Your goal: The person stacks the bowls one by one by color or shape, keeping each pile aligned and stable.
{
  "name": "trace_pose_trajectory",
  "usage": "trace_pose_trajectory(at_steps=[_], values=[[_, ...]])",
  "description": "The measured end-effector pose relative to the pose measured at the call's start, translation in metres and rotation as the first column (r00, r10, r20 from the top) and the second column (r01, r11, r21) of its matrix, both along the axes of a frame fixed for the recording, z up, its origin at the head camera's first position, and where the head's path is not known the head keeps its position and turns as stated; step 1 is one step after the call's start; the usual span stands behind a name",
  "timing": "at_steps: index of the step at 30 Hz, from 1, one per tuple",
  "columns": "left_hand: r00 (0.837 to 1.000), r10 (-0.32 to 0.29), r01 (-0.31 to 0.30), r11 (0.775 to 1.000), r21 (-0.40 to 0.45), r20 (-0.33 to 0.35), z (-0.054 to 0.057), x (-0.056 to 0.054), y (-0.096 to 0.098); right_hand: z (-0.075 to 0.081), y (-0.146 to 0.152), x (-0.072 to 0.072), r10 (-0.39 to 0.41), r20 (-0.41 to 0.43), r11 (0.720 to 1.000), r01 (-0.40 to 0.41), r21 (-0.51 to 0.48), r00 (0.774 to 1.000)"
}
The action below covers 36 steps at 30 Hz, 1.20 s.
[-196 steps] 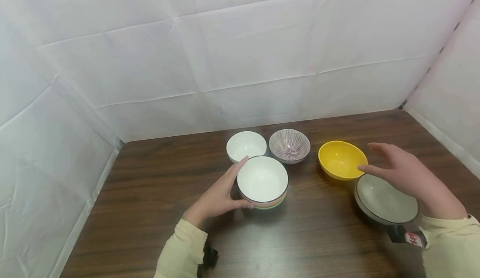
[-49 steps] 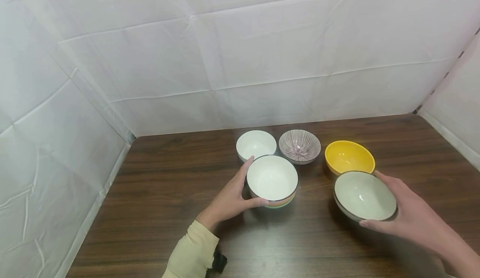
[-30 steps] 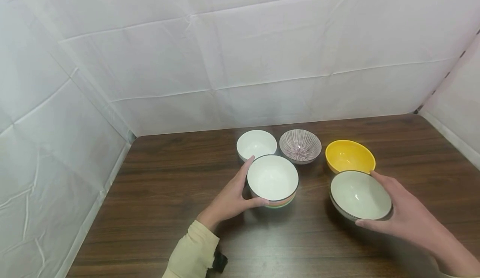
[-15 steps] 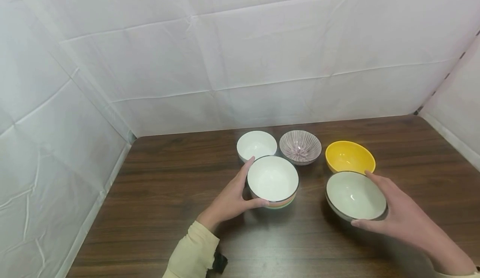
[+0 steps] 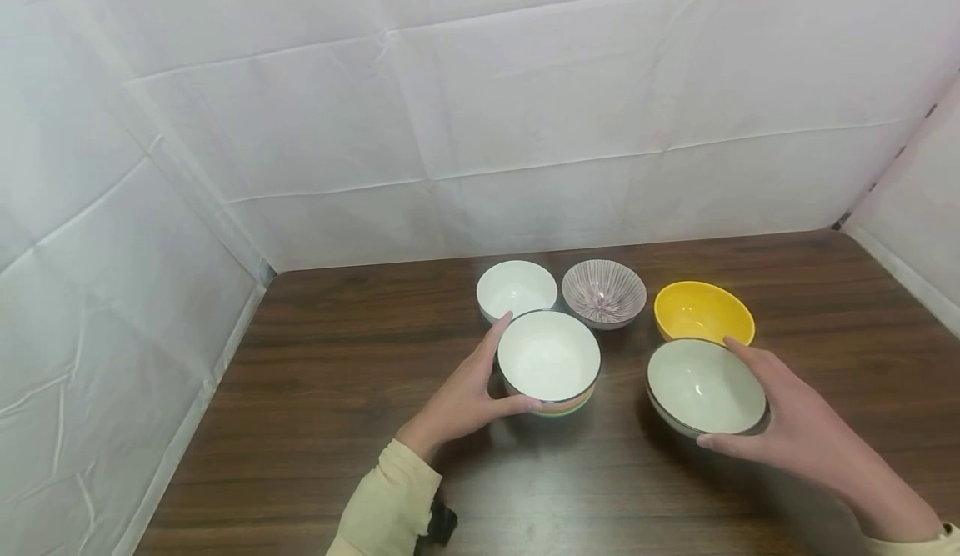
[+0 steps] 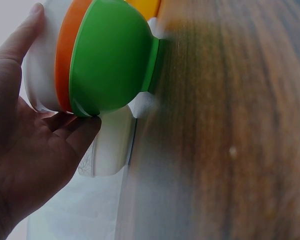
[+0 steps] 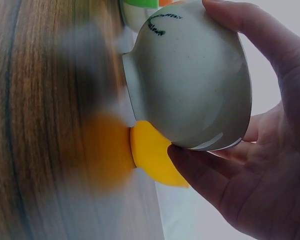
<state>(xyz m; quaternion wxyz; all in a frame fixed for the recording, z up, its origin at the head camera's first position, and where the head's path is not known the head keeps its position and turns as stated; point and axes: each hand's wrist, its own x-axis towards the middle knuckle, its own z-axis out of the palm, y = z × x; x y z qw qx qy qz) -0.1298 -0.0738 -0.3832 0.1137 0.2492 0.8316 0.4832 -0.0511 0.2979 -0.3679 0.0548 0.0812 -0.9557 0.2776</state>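
Observation:
My left hand grips the side of a stack of bowls, thumb in front and fingers behind. On top is a white bowl with a dark rim; under it the left wrist view shows an orange bowl and a green bowl, whose foot meets the table. To the right, my right hand holds a pale grey bowl with a dark rim between thumb and fingers. This bowl stands upright just in front of the yellow bowl. Whether its foot touches the table I cannot tell.
Behind the stack stand a white bowl and a purple-striped bowl, side by side. The brown wooden table ends at a white sheet wall at the back, with more sheeting at both sides.
Earlier my right hand hovered open over the grey bowl; it then took hold of it and has brought it left, closer to the stack. My left hand keeps its grip.

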Motion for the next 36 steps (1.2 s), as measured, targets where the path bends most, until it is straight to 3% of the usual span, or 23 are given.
trace_pose_trajectory(at_steps=[18, 36], values=[[1.0, -0.005, 0.004, 1.0, -0.008, -0.013, 0.0, -0.001, 0.001, 0.003, -0.01, -0.002, 0.004, 0.034, 1.0, -0.004, -0.019, 0.999], [1.0, 0.001, -0.001, 1.0, -0.015, -0.003, 0.001, 0.0, 0.0, 0.006, -0.015, -0.009, 0.051, -0.077, 0.998, -0.053, -0.019, 0.996]])
